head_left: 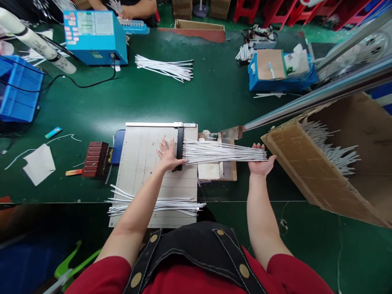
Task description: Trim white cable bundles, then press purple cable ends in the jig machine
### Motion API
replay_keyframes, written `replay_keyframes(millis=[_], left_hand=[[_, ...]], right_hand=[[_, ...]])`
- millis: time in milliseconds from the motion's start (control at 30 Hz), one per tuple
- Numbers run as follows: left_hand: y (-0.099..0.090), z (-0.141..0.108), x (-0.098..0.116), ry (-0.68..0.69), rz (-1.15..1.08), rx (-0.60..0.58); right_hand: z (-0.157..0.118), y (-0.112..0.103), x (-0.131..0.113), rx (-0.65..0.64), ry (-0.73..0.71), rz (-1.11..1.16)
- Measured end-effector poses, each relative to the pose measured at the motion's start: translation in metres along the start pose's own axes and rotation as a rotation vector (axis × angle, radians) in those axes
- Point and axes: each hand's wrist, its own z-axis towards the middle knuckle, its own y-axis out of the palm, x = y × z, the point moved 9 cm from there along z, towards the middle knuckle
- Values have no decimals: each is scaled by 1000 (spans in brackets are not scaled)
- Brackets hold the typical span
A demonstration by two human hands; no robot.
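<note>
Our splayed left hand [168, 156] touches the black bar [179, 143]; our open right hand [260, 166], palm up, supports the ends of the white strips [223, 152], stretched right from that bar. A carton [306, 163] crowds our right hand, a metal arm [306, 104] slants beyond, and our left forearm [141, 204] crosses another bundle [177, 205].

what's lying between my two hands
Head view: a bundle of white strips lies between left hand and right hand, with a black bar near the left.
</note>
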Motion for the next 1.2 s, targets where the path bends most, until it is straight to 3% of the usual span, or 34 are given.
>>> replay_keyframes(millis=[233,467,633,767,867,1033,1133,1200], left_hand=[[15,-7,-7,25,15,25],[13,-14,-4,67,25,4],[15,-10,31,204,45,-8],[34,-7,67,329,181,59],[44,-6,74,333,220,135],[46,-5,69,324,234,196],[44,-4,68,316,249,212],[43,-4,69,320,251,213]], right_hand=[[-1,-1,-1,23,-1,-20],[-2,-2,0,32,-3,-20],[-1,-2,0,19,-3,-16],[0,-4,0,4,2,-8],[1,-5,2,3,4,-9],[6,-4,9,-17,25,-15],[8,-23,-6,152,-15,-150],[0,-31,-37,293,-153,-290]])
